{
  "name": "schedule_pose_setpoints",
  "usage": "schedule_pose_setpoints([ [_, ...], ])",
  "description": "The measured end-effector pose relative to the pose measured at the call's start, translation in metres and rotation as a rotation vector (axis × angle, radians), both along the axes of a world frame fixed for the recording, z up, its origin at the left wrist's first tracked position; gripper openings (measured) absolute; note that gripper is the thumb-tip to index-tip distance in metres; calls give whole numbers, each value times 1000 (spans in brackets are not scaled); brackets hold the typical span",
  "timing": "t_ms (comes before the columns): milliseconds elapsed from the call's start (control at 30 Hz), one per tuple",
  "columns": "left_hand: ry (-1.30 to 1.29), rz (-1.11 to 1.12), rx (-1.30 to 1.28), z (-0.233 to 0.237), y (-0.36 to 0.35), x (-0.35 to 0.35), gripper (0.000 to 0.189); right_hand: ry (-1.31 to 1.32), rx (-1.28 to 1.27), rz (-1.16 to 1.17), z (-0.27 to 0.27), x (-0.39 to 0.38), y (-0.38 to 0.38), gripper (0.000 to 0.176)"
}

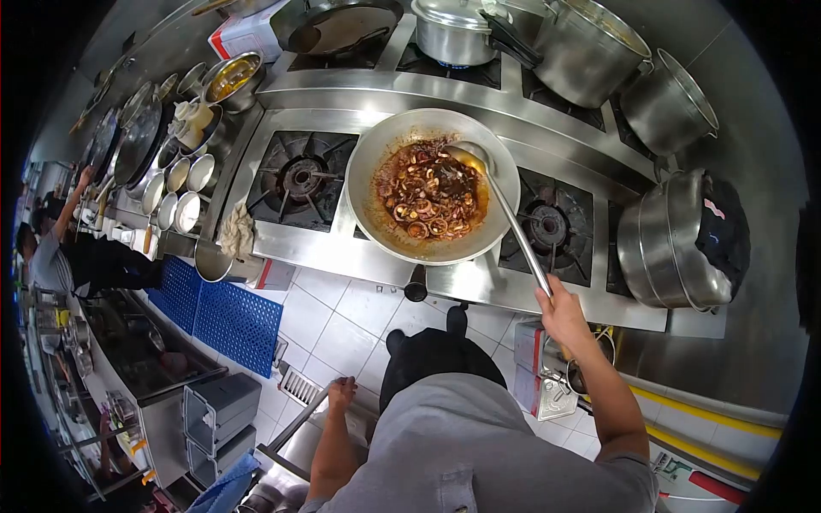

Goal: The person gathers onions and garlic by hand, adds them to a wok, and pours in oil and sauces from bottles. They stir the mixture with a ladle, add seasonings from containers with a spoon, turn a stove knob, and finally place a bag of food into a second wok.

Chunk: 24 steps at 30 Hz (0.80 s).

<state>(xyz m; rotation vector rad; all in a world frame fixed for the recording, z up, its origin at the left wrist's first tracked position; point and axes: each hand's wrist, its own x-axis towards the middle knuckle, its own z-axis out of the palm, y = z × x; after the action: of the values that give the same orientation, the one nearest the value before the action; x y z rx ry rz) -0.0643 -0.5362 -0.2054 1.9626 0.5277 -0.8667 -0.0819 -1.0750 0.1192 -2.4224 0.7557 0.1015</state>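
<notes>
My right hand (564,313) is wrapped round the long metal handle of a ladle (522,227). The ladle's bowl rests at the upper right inside a wide, pale metal pan (363,202). Dark brown sauce with sliced onion rings and small pieces (428,192) covers the pan's bottom, with reddish oil round its edge. Down at my left side, my left hand (342,392) has its fingers curled beside the edge of a steel counter (301,421). Whether it grips that edge or anything else is hidden.
Gas burners (301,176) flank the pan. Behind stand a lidded pressure cooker (456,34) over a blue flame and a tall pot (590,56). Small bowls (201,173) line the left. A cloth (237,231) hangs at the stove's corner. Another person (64,256) stands far left.
</notes>
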Motion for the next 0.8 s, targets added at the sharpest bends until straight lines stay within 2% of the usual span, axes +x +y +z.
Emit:
schedule_pose_setpoints([
  [33,-12,22,-16,0,2,3,41,132,210,-91,12,-6,6,31],
  [133,-23,93,-55,0,6,5,41,245,650,-304,40,-30,35,31],
  [233,-25,109,-74,-1,11,-1,42,226,1033,-466,65,-35,65,30],
  [333,-48,29,-69,-33,32,-25,40,166,1370,-507,60,-27,79,32],
  [367,-82,122,-99,-44,35,-39,37,155,1475,-513,57,-22,79,30],
  [467,127,33,19,-31,43,-37,37,143,1412,-392,37,-2,82,31],
  [567,114,28,37,-37,49,-34,37,142,754,-167,4,22,86,27],
  [667,17,45,-1,-23,45,-17,36,-242,-12,224,-65,30,50,25],
  [800,-40,41,10,-20,30,7,40,-17,368,-2,-43,56,54,26],
])
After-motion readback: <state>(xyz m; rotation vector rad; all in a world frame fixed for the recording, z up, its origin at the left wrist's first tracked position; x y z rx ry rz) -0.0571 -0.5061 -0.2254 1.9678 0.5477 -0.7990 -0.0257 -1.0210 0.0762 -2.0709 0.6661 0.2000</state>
